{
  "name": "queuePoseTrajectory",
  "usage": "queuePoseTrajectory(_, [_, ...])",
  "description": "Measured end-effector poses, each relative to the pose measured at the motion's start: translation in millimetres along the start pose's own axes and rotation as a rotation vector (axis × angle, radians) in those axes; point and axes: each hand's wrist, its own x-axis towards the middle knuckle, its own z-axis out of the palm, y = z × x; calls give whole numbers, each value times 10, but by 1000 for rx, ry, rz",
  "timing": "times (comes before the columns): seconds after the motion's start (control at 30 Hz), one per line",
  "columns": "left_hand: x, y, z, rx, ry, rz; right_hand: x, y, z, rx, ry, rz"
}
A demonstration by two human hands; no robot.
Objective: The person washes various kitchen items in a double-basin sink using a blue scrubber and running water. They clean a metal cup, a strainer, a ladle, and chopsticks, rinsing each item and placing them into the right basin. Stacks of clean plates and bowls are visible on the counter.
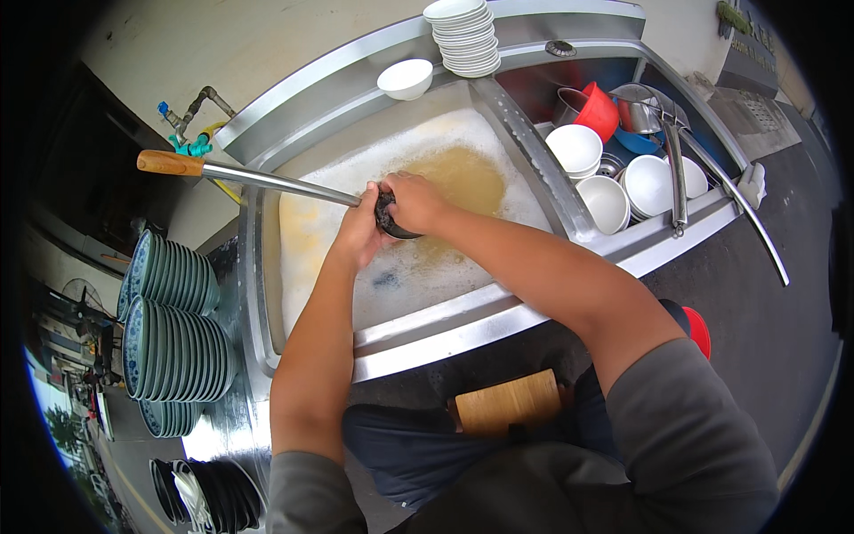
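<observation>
My left hand point(361, 230) grips a long-handled metal ladle point(283, 184) near its head, over the left sink basin point(437, 330). The ladle's wooden grip points left, past the basin's edge. My right hand point(419, 201) is closed on a dark, rough scouring pad point(384, 212) and presses it into the ladle's bowl. Fingers cover much of the pad and the bowl. Below both hands lies cloudy, yellowish water point(460, 180) with white foam around it.
Tall stacks of blue-patterned bowls point(180, 350) and black dishes point(223, 494) stand at left. A white bowl point(405, 79) and stacked white dishes point(465, 40) sit behind the basin. The right basin holds white bowls point(604, 203), a red container point(597, 112) and long-handled utensils point(677, 177).
</observation>
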Motion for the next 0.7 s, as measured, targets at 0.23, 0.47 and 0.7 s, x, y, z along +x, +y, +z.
queuePoseTrajectory(0.23, [9, -83, -136, 66, 47, 97, -81, -284, -421, -257, -641, -103])
queuePoseTrajectory(0.47, [29, -114, -175, 120, 67, 89, -83, 121, -42, 384, -356, -87])
queuePoseTrajectory(0.7, [53, -201, -185, 570, 15, 109, 1, 237, -22, -628, -235, -67])
